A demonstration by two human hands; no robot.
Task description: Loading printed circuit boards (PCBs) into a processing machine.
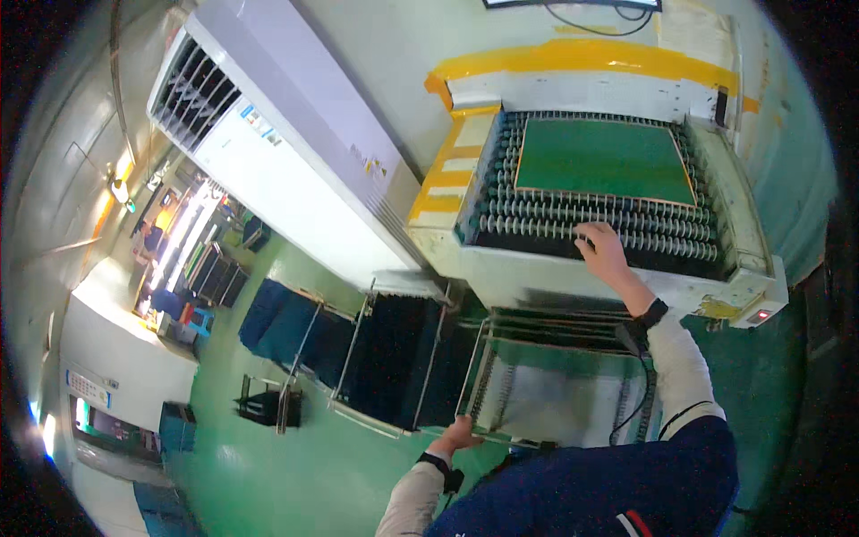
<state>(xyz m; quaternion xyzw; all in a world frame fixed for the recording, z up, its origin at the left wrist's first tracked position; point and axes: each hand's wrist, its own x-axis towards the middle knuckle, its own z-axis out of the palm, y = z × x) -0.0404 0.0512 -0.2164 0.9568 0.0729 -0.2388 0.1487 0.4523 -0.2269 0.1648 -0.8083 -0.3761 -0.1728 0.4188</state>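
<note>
A flat green panel (601, 161) lies on the rows of ridged rollers (608, 217) of a roller conveyor (537, 268). My right hand (603, 251) is over the near rollers, short of the panel's near edge, its fingers loosely bent and apart with nothing in them. Lower down, my left hand (460, 435) is closed around the near left corner of a metal-framed rack (555, 389). This rack has toothed slots along its sides and stands in front of the conveyor. A dark cable hangs over its right side, beside my right forearm.
Left of the rack stand more metal-framed racks (394, 358) with dark contents. A tall white air conditioner (304, 161) rises beside the conveyor. The green floor (250, 465) stretches to the left, where a small black stand (259, 407) sits. Farther back, a person (152, 237) is near bright lights.
</note>
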